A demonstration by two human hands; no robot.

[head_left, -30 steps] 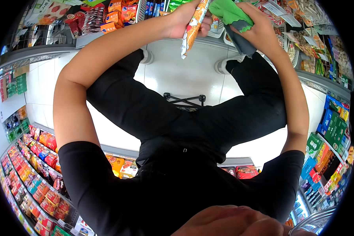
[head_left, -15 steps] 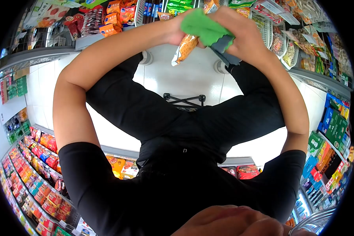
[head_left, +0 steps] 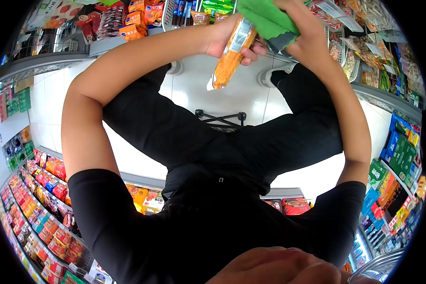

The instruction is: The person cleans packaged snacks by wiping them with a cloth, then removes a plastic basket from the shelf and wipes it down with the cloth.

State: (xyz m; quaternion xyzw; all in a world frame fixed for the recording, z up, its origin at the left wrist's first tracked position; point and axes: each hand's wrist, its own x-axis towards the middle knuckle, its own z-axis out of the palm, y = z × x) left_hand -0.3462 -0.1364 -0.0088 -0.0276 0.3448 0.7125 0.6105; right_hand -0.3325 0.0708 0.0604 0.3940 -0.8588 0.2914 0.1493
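My left hand [head_left: 220, 38] is wrapped around a long packaged snack [head_left: 230, 61] in a clear, orange-brown wrapper with a white end. Its fingertips show on the far side of the package, which tilts down toward the floor. My right hand [head_left: 310, 35] grips a green cloth [head_left: 268, 18] with a dark grey underside. The cloth lies against the package's upper end and covers part of it. Both hands are in front of a shelf of snacks. Some fingers of the right hand are hidden behind the cloth.
Orange snack packets [head_left: 134, 20] and white plastic baskets [head_left: 168, 14] line the shelf ahead. Bagged goods hang over its right side. Below my legs is a black folding stool frame [head_left: 221, 117] on the tiled floor. Stocked shelves [head_left: 47, 222] stand behind me.
The snack package now shows more of its length and barcode label, with my left fingers visible around it. The cloth and my right hand have shifted up and right.
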